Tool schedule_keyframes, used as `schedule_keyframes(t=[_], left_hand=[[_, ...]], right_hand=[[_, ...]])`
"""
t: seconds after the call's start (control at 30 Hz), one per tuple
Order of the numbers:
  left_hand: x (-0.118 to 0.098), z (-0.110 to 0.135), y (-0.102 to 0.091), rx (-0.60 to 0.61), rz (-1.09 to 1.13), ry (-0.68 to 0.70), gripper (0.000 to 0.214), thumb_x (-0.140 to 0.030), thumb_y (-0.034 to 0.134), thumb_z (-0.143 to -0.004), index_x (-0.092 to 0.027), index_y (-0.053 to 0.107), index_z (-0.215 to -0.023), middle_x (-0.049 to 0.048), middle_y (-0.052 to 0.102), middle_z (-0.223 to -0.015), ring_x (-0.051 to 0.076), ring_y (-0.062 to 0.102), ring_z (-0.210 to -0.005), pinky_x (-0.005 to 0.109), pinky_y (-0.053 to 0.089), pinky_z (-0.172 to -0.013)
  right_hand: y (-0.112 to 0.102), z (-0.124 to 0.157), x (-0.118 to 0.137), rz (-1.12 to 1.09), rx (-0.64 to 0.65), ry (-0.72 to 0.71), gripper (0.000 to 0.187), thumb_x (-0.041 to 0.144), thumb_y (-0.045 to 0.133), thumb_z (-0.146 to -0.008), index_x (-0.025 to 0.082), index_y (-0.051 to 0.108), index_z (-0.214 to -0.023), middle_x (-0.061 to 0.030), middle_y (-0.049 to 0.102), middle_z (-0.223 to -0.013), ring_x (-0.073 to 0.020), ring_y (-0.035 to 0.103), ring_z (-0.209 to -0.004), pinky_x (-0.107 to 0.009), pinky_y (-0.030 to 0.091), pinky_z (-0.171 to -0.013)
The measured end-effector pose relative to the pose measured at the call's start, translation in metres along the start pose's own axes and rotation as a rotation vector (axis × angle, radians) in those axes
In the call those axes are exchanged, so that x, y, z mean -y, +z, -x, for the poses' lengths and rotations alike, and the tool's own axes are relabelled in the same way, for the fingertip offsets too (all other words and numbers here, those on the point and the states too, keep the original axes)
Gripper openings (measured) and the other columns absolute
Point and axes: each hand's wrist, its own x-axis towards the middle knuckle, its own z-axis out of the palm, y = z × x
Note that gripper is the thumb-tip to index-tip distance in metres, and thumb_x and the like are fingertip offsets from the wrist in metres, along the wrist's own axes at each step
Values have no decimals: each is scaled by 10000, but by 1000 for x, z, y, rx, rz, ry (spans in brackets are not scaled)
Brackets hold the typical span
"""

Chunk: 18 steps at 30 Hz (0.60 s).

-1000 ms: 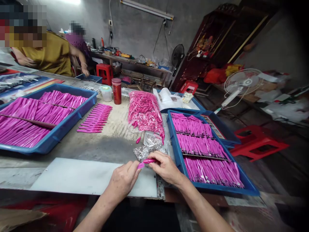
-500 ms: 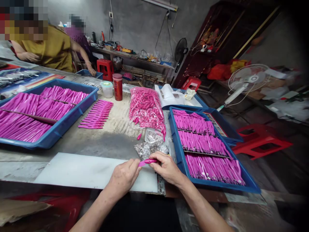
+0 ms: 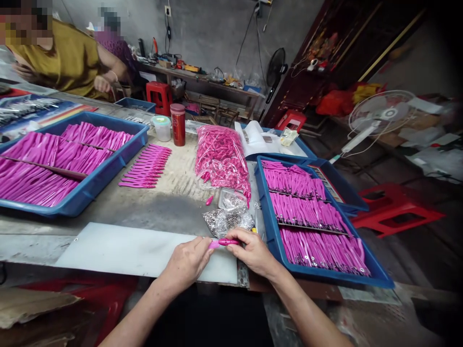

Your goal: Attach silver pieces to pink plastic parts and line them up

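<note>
Over the near edge of the table, my left hand (image 3: 190, 260) pinches a flat pink strip (image 3: 214, 245), most of it hidden in the fingers. From the other side, my right hand (image 3: 249, 250) grips a glossy dark-pink tapered piece (image 3: 227, 241) between thumb and fingers. The strip and the piece meet end to end; I cannot tell how firmly they are joined. Beneath the hands lies a white board (image 3: 141, 253). Just beyond them are plastic bags of small metal parts (image 3: 231, 219) and a loose dark-pink piece (image 3: 209, 200).
A row of pink strips with dark-pink ends (image 3: 146, 166) lies left of a bag of dark-pink pieces (image 3: 222, 156). Blue trays of pink strips flank the work: left tray (image 3: 81, 197), right tray (image 3: 265, 212). A red bottle (image 3: 178, 125) stands behind. A co-worker (image 3: 68, 58) sits far left.
My hands stay close together, with the dark-pink piece turned slightly and nearer level. The view has shifted a little. The co-worker's hand has drawn back from the small blue tray.
</note>
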Motion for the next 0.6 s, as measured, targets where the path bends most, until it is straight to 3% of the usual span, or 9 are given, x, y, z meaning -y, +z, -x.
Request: schedule_keyframes(t=[0.33, 0.6], left_hand=[[-1, 0, -1, 75, 126, -47, 232, -258, 286, -873, -171, 502, -878, 5, 524, -669, 100, 497, -557, 199, 394, -515], [-2, -1, -5, 176, 375, -166, 228, -278, 295, -873, -185, 498, -827, 1, 520, -700, 106, 493, -635, 208, 394, -584]], right_hand=[[3, 3, -5, -78, 0, 28, 77, 212, 532, -745, 173, 590, -778, -3, 564, -711, -123, 513, -672, -228, 397, -616], [8, 7, -7, -121, -45, 8, 101, 247, 522, -762, 169, 583, -782, -4, 558, -697, -120, 500, -653, -230, 391, -604]])
